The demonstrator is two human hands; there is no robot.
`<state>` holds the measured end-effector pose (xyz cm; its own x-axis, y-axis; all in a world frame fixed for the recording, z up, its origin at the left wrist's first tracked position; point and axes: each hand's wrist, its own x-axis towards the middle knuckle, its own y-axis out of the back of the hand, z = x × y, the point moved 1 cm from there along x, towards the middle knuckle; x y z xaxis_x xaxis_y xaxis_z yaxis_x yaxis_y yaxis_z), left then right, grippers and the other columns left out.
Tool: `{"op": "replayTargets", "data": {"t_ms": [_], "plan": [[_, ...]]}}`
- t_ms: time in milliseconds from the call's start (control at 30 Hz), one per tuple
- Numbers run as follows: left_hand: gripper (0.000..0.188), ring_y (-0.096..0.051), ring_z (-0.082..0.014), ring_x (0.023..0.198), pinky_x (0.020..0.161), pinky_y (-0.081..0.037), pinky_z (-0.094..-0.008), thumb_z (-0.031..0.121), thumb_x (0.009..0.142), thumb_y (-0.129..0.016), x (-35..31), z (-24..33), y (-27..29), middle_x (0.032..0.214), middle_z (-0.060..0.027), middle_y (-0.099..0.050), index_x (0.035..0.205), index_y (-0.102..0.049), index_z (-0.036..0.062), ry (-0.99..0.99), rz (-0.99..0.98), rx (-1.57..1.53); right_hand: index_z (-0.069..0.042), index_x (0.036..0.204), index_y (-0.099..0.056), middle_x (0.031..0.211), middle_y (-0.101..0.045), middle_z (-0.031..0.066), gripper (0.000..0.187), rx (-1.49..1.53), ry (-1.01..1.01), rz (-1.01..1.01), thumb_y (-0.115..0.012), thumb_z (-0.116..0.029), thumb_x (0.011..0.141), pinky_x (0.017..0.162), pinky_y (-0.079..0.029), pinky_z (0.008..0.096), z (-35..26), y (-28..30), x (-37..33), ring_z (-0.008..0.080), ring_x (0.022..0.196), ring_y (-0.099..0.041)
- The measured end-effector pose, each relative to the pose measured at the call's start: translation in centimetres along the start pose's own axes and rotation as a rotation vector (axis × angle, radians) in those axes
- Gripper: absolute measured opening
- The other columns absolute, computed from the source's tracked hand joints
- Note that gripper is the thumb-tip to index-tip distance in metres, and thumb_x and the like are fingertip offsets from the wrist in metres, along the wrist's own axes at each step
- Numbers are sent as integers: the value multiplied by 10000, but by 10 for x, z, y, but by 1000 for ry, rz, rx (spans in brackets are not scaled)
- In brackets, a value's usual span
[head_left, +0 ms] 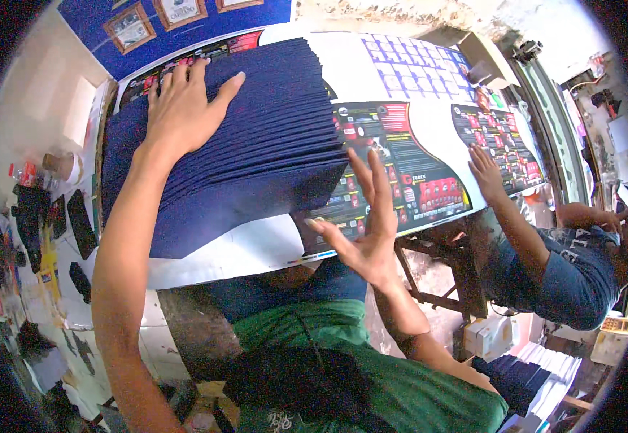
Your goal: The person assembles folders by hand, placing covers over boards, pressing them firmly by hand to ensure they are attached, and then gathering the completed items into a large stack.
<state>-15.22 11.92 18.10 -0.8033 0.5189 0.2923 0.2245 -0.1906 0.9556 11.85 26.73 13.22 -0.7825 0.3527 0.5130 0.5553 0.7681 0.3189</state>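
A large fanned stack of dark blue sheets (256,123) covers the left part of the table, its edges stepped in many thin layers. My left hand (188,108) lies flat on top of the stack near its far left, fingers spread and thumb pointing out to the right. Off the stack's near right corner is my right hand (364,224), raised with fingers stretched apart and nothing between them. Its fingertips are close to the stack's right edge; whether they touch it I cannot tell.
Printed poster sheets (408,173) cover the table. At the right sits another person (552,267), one hand (483,169) resting on the posters. A cardboard box (483,58) stands at the far right. Left, on the floor side, are a plastic bottle (29,174) and dark scraps (81,224).
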Motion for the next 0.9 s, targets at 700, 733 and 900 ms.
{"op": "replayTargets", "data": {"t_ms": [700,733,900], "plan": [[850,-453,-422,1405,1189,-310,-538,691,988,-476,-1,-3,3,1490,-246,-506,1519,-464,26,-14,14,-3,15,1379,-611,1357,-606,198,790,-365,81,87,-953,-203,700,1037,-496,433,-6,6,31,351,1246,-593],[851,-452,-422,1406,1190,-308,-540,689,988,-477,-1,-4,3,1494,-246,-503,1521,-461,26,-10,15,1,15,1376,-614,1354,-609,196,781,-356,65,86,-951,-200,706,1040,-495,431,-7,3,30,346,1246,-594],[859,-437,-428,1421,1199,-295,-545,693,988,-473,1,-3,5,1515,-243,-490,1527,-455,24,-8,-5,-21,21,1350,-631,1340,-636,193,715,-317,24,95,-933,-173,732,1048,-490,419,-11,0,24,321,1245,-610]]}}
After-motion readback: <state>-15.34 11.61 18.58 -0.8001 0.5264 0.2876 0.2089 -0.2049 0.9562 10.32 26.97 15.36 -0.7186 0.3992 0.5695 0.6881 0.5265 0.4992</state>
